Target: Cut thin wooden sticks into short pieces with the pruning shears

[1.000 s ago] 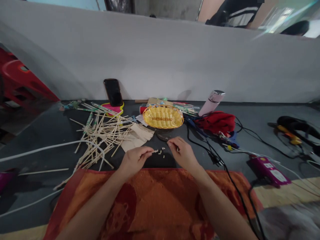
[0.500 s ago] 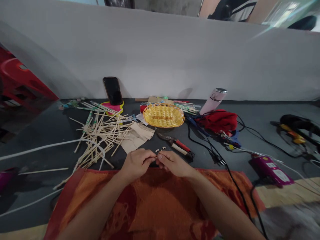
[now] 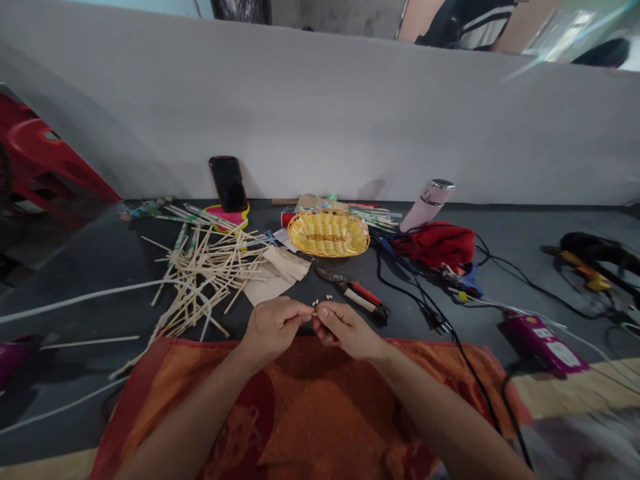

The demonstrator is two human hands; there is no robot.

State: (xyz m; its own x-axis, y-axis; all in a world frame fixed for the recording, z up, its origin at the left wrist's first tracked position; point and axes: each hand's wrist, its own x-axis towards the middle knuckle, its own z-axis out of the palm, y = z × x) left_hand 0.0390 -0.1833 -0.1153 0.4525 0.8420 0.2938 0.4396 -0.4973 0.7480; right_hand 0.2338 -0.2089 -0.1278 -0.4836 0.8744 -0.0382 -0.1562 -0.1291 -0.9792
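Note:
My left hand (image 3: 277, 325) and my right hand (image 3: 345, 328) meet fingertip to fingertip above the near edge of the table. Both are closed in a pinch around something small, mostly hidden by the fingers and too tiny to name. Just beyond the fingertips lie several small pale bits (image 3: 320, 301). Pruning shears (image 3: 353, 291) with a red and a white handle rest to the right of them. An orange-red towel (image 3: 320, 407) spreads under my forearms. To the left is a loose heap of thin wooden sticks (image 3: 215, 267), beside a piece of brown paper (image 3: 273, 275).
A yellow woven basket (image 3: 329, 233) stands behind the shears. A phone (image 3: 229, 183) leans against the grey wall. On the right are a pink bottle (image 3: 429, 205), a red cloth (image 3: 440, 245), black cables (image 3: 420, 300) and a purple device (image 3: 546, 345). A white tube (image 3: 100, 293) crosses from the left.
Both hands stay pinched together in nearly the same place. The whole view has shifted slightly; nothing on the table has visibly moved.

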